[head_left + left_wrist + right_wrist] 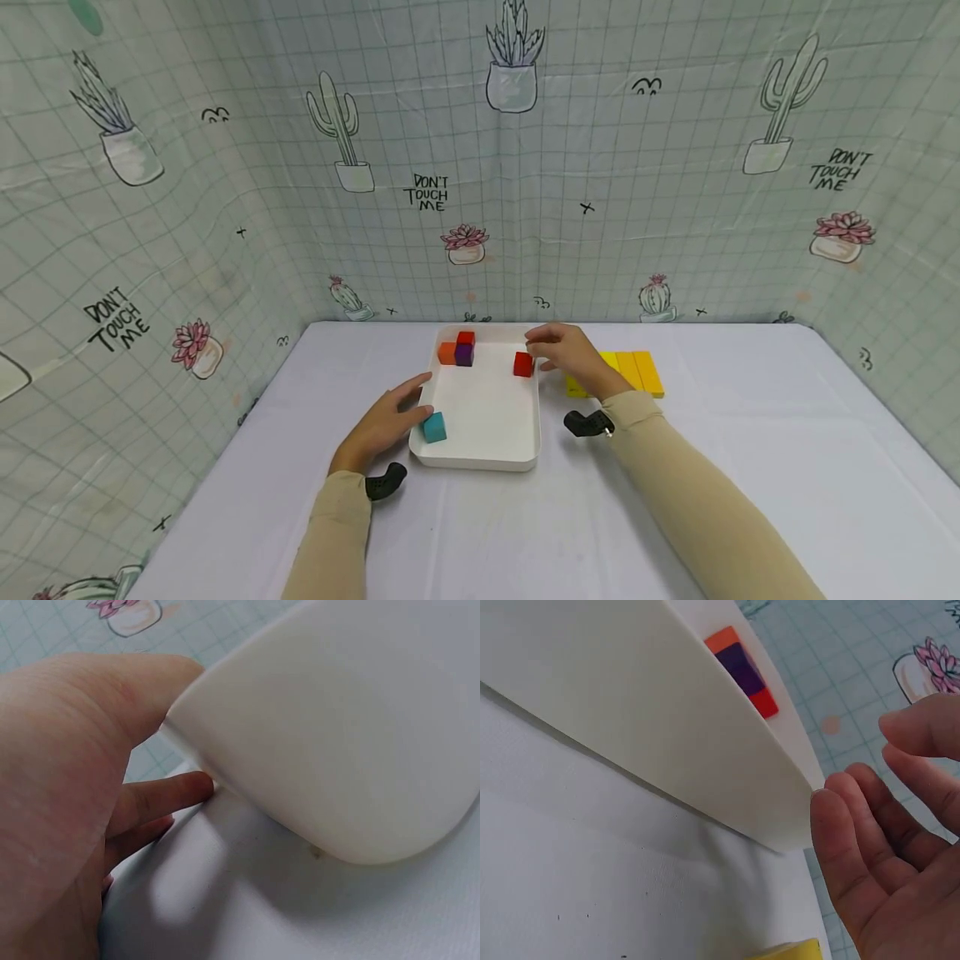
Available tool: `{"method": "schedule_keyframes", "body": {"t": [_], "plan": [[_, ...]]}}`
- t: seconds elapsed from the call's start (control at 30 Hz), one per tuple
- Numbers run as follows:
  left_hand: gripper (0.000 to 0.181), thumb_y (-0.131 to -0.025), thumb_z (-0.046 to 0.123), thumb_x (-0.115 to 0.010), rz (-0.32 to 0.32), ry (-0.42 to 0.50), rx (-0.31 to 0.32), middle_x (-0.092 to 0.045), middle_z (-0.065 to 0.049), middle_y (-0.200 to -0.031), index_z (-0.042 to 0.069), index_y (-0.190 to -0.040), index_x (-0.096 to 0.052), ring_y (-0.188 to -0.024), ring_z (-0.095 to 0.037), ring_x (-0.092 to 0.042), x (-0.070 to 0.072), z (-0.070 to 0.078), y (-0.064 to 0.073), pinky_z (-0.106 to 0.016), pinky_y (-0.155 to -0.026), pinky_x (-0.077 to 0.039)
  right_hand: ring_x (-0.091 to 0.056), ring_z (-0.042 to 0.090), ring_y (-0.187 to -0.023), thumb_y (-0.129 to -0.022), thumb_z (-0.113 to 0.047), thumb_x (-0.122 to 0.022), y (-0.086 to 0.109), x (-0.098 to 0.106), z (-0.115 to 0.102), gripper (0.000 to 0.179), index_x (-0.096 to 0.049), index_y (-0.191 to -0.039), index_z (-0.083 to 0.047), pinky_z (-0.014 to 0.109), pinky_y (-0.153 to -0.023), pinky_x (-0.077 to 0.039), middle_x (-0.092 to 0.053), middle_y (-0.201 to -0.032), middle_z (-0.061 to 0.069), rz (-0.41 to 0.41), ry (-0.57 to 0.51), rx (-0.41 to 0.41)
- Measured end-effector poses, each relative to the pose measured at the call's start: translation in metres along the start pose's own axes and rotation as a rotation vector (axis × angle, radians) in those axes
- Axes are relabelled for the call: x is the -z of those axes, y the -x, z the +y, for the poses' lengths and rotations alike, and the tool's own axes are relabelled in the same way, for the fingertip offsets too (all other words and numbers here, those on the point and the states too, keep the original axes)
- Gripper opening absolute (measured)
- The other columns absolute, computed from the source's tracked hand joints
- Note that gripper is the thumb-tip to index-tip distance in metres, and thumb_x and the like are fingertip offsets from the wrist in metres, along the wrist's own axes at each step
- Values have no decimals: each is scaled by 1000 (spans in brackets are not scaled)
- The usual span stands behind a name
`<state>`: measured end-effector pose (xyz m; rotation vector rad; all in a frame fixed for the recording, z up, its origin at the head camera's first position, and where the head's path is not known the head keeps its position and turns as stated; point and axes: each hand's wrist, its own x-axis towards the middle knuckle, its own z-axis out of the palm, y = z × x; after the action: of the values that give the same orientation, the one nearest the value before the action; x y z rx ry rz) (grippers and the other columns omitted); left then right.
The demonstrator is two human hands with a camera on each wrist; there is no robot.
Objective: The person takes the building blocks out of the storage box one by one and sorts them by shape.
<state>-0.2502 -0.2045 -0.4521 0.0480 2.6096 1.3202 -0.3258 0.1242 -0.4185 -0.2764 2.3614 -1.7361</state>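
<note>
A white tray (480,454) lies on the table (750,467). Inside it are an orange block (447,353), a purple block (463,356) and a red block (466,337) together at the far left corner, another red block (522,364) by the right wall, and a teal block (434,427) at the near left. My left hand (386,419) rests against the tray's left edge, thumb (150,682) on the rim, fingers (169,793) straight beside the wall (337,727). My right hand (564,350) hovers just right of the second red block, fingers loosely spread, holding nothing.
Several yellow blocks (636,372) lie in a row on the table just right of the tray, partly behind my right hand; one corner shows (791,951). Cactus-print cloth walls (675,208) enclose the table at the back and on both sides.
</note>
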Motion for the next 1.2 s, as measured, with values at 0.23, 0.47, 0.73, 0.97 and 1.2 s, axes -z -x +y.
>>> {"method": "schedule_keyframes", "body": {"t": [0.23, 0.47, 0.73, 0.97, 1.2], "plan": [[63, -95, 40, -65, -1, 7, 5, -42, -9, -156, 38, -153, -41, -148, -38, -24, 0, -1, -2, -68, -114, -17, -62, 30, -107, -98, -18, -62, -7, -5, -7, 36, -63, -131, -3, 39, -90, -56, -62, -130, 14, -3, 132, -16], [63, -95, 40, -65, 6, 3, -1, -42, -10, -156, 37, -153, -41, -148, -39, -24, 1, -2, -1, -69, -114, -17, -62, 29, -104, -97, -15, -62, -12, -9, -16, 34, -65, -129, -3, 41, -92, -56, -64, -123, 11, -20, 286, -13], [63, -96, 39, -64, 0, -11, -19, -42, -10, -156, 36, -154, -41, -147, -38, -28, 1, -1, 0, -67, -114, -20, -62, 27, -97, -93, -10, -64, -15, -11, -18, 38, -65, -130, -2, 37, -89, -56, -65, -120, 12, -53, 407, -29], [62, -96, 40, -64, -2, 8, -24, -41, -9, -156, 37, -154, -41, -147, -38, -27, 1, -2, -1, -68, -114, -20, -60, 29, -104, -91, -10, -66, -16, -14, -21, 40, -64, -131, -2, 40, -94, -53, -64, -122, 12, -67, 469, -44], [63, -96, 40, -65, -4, -2, -38, -42, -10, -156, 36, -154, -41, -147, -38, -29, 2, -4, 0, -67, -114, -21, -59, 29, -106, -89, -9, -68, -17, -16, -19, 43, -64, -130, -1, 41, -98, -50, -66, -119, 12, -63, 530, -30]]}}
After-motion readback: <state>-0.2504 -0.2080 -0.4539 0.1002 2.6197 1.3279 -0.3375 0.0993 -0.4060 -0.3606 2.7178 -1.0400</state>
